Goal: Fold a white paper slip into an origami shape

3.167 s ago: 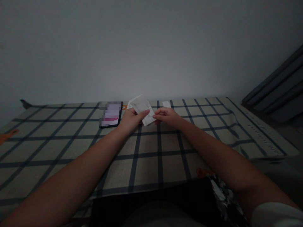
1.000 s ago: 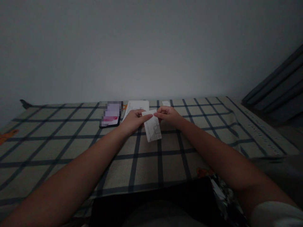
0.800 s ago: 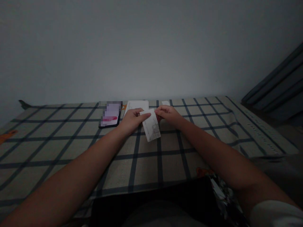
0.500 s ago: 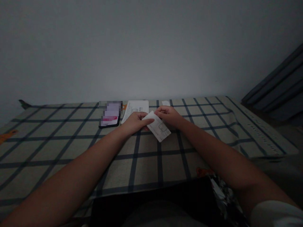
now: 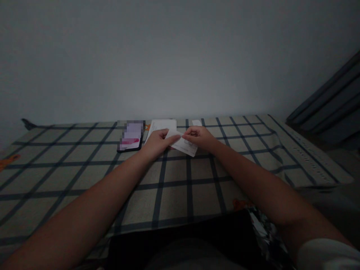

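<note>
A small white printed card is held tilted above the checked cloth. My left hand is closed on its left end, the thumb lying across the top face. At the card's upper edge, the fingertips of my right hand are pinched together on it. Faint print shows on the card, too small to read. Behind my left hand lies a larger white printed sheet or booklet, partly covered by that hand.
A phone with a lit, blurred screen lies left of my hands. A small white paper piece rests near the wall. The checked cloth covers the table, and a dark curtain hangs at the right.
The card has turned and tipped flatter, its near corner now farther from me. My left thumb has shifted along it, closer to my right fingertips. The phone and larger sheet stay put.
</note>
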`<action>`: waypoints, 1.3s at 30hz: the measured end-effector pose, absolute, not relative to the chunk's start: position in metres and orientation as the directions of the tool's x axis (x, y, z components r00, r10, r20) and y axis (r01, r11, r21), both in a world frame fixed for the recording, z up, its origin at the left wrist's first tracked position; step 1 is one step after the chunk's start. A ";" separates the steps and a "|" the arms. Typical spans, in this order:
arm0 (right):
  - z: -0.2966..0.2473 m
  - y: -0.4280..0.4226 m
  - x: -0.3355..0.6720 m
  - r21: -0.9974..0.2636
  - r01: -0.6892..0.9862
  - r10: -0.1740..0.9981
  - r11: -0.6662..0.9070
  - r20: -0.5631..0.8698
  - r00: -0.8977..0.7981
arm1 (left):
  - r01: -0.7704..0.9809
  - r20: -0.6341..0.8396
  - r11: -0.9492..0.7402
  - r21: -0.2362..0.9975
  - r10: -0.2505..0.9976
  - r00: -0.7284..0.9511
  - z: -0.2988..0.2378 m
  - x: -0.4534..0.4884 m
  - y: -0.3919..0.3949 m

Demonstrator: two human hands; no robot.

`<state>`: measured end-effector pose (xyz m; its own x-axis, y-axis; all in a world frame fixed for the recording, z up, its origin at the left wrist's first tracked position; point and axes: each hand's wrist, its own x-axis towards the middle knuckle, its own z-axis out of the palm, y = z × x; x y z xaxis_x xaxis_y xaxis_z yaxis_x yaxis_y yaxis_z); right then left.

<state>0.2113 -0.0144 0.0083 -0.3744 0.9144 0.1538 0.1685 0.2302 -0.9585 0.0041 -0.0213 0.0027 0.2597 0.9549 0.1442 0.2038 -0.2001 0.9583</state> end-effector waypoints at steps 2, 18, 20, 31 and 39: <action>0.009 -0.014 0.211 -0.960 0.170 0.913 0.223 0.144 -0.381 | 0.278 0.186 -0.258 0.925 0.948 0.260 0.004 0.004 -0.022; 0.008 -0.011 0.216 -0.890 0.232 0.881 0.392 0.291 -0.373 | 0.308 0.198 -0.250 0.918 0.961 0.192 0.008 0.005 -0.023; 0.008 -0.012 0.216 -0.887 0.227 0.870 0.401 0.292 -0.398 | 0.327 0.200 -0.262 0.908 0.957 0.210 0.011 0.006 -0.027; 0.007 -0.016 0.212 -0.917 0.162 0.857 0.365 0.263 -0.444 | 0.420 0.241 -0.325 0.847 0.940 0.240 0.011 0.006 -0.029; 0.013 -0.022 0.213 -0.885 0.208 0.829 0.417 0.276 -0.486 | 0.438 0.303 -0.395 0.807 0.915 0.267 0.015 0.009 -0.036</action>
